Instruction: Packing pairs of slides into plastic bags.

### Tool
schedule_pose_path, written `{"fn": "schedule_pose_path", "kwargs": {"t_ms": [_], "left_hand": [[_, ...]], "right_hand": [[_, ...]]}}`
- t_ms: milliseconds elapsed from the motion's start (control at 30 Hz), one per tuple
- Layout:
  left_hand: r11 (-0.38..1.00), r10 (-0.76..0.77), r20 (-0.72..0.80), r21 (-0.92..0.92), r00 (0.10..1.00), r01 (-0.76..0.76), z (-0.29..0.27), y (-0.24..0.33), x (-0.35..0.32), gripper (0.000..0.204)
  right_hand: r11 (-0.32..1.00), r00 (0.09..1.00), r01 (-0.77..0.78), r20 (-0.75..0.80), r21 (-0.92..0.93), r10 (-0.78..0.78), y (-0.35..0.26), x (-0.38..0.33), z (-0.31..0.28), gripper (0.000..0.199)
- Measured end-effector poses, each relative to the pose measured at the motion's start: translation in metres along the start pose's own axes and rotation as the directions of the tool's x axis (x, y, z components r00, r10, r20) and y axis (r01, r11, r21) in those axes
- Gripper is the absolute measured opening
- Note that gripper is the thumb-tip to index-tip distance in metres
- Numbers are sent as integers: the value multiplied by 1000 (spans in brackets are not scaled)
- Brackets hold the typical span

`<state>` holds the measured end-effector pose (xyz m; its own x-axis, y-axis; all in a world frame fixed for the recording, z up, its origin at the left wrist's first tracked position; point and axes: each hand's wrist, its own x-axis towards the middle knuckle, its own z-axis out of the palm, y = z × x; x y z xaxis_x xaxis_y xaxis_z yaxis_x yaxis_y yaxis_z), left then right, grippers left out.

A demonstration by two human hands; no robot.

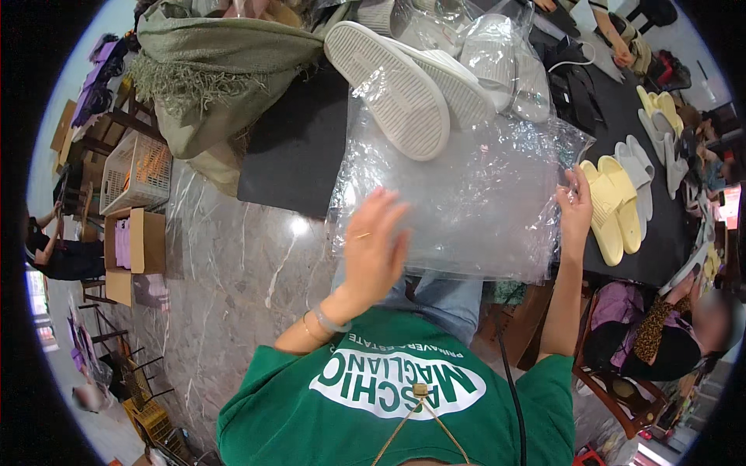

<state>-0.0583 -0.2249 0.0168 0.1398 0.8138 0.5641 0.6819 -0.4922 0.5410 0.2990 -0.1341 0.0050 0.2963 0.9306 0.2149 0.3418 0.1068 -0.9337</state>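
A stack of clear plastic bags (482, 210) lies flat at the near edge of the dark table, catching the light. Over its left part my left hand (374, 245) is open, fingers apart and slightly smeared by motion, holding nothing. At the right edge of the bags my right hand (575, 206) is closed, with fingers and thumb pinching the plastic. An off-white slide sandal (396, 93) rests on the far part of the bags, ribbed sole up. A second sandal (458, 89) leans beside it.
Bagged slippers (493, 58) lie farther back. Yellow slides (615, 206) and grey slides (639, 167) stand on the table (287, 155) at right. An olive sack (217, 70) is at the far left, above a white crate (134, 175) and cardboard box (148, 241). A person (653, 334) sits at right.
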Motion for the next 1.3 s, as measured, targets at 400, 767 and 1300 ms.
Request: {"fn": "schedule_pose_path", "kwargs": {"t_ms": [400, 767, 1300], "left_hand": [[924, -156, 223, 377, 962, 63, 61, -43, -3, 66], [924, -138, 218, 380, 966, 46, 63, -41, -3, 65], [926, -132, 204, 375, 970, 47, 59, -42, 3, 63]], "right_hand": [[917, 934, 314, -90, -247, -344, -51, 53, 13, 27], [721, 640, 650, 684, -239, -350, -131, 155, 211, 65], [368, 542, 813, 354, -451, -763, -213, 144, 208, 78]]}}
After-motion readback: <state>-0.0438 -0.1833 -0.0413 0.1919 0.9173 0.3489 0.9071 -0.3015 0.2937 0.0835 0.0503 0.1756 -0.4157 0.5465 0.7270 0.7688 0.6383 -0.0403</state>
